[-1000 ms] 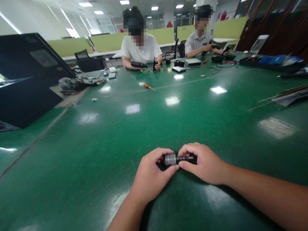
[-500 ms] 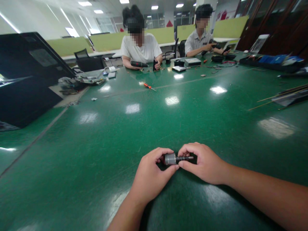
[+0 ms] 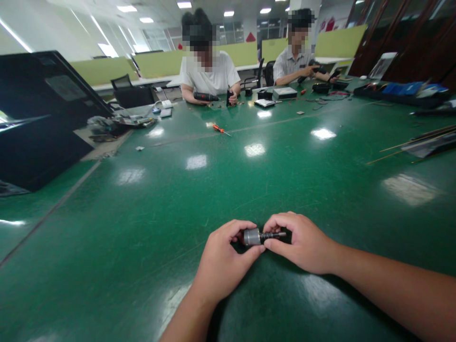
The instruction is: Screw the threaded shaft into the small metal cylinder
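A metal part with a shaft (image 3: 252, 236) lies sideways between my hands, low over the green table (image 3: 142, 228). It has a grey cylindrical body and a thin dark shaft, ringed like a spring near the body, pointing right. My left hand (image 3: 226, 259) has its thumb and fingers curled round the grey body. The body's left end is partly hidden by those fingers. From the right, my right hand (image 3: 302, 242) pinches at the shaft close to the body, with the shaft's tip showing inside the curl of the hand.
An orange-handled screwdriver (image 3: 219, 128) lies further back. Two people sit across the table, one beside a dark power tool (image 3: 205, 97). A large black panel (image 3: 39, 114) stands at left, near loose parts (image 3: 117, 122). Thin rods (image 3: 420, 142) and a tool tray (image 3: 402, 95) are at right.
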Demonstrator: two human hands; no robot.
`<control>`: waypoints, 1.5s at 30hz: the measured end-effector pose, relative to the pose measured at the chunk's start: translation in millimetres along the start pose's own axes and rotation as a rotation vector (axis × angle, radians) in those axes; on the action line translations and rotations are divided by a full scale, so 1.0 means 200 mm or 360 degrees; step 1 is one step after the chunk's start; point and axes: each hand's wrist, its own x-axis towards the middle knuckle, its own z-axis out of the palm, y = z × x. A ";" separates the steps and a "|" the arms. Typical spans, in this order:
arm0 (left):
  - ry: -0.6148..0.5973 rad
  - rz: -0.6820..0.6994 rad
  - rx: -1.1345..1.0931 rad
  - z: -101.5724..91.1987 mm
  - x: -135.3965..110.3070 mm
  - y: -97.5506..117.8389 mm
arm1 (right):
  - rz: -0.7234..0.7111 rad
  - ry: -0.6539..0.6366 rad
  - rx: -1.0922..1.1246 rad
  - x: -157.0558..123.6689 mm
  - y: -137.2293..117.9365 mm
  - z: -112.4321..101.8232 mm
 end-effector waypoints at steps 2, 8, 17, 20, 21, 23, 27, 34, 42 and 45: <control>0.0008 -0.0001 -0.0006 0.00 0.00 0.00 | 0.0009 0.0005 0.0014 0.00 0.00 0.00; 0.0044 -0.0015 -0.0025 0.00 0.00 0.01 | 0.0042 0.0012 0.0072 0.00 0.01 0.00; 0.0095 -0.0023 -0.0039 0.00 0.00 0.00 | 0.0053 0.0019 0.0133 0.01 0.02 0.01; 0.0107 -0.0028 -0.0042 0.00 0.00 0.00 | 0.0069 0.0016 0.0171 0.01 0.03 0.00; 0.0110 -0.0031 -0.0044 0.00 0.00 0.01 | 0.0077 0.0014 0.0190 0.01 0.03 0.00; 0.0119 -0.0039 -0.0050 -0.01 0.00 0.01 | 0.0093 0.0015 0.0227 0.01 0.03 0.00; 0.0127 -0.0058 -0.0066 -0.01 0.00 0.01 | 0.0141 0.0019 0.0318 0.01 0.03 0.00; 0.0114 -0.0098 -0.0100 -0.01 0.00 0.01 | 0.0136 0.0038 0.0466 0.01 0.04 0.01; 0.0097 -0.0122 -0.0069 -0.01 0.01 -0.01 | 0.0121 0.0049 0.0517 0.01 0.07 0.01; 0.0067 -0.0141 -0.0072 -0.02 0.01 -0.02 | 0.0120 0.0115 0.0702 0.02 0.08 0.01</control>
